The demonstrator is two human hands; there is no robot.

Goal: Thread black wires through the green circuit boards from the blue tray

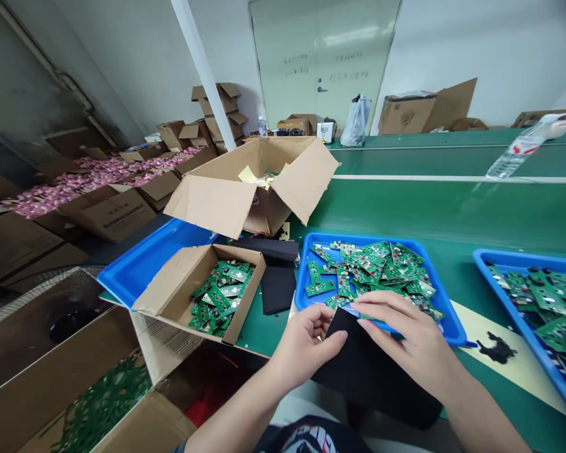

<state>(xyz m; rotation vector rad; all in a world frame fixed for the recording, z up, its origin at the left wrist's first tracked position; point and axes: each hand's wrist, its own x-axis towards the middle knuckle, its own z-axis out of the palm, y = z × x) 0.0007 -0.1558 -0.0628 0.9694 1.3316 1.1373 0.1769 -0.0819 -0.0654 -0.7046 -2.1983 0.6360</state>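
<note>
A black sheet (372,377), foam-like in look, is tilted in front of my body between both hands. My left hand (304,346) grips its upper left corner, the thumb lying on the face and the other fingers curled behind. At its top edge is my right hand (405,333), with thumb and fingers close together around the edge; part of the grip is hidden. Just beyond the hands stands a blue tray (303,277) with a heap of green circuit boards (372,267). To the left lie more black sheets (278,289) in a stack.
A small cardboard box (170,283) of circuit boards stands left, beside an empty-looking blue tray (136,267). Behind is a large open carton (217,201). Another blue tray (523,308) of boards sits at right. A bottle (519,151) stands farther back. Below left, a carton (136,428) holds green strips.
</note>
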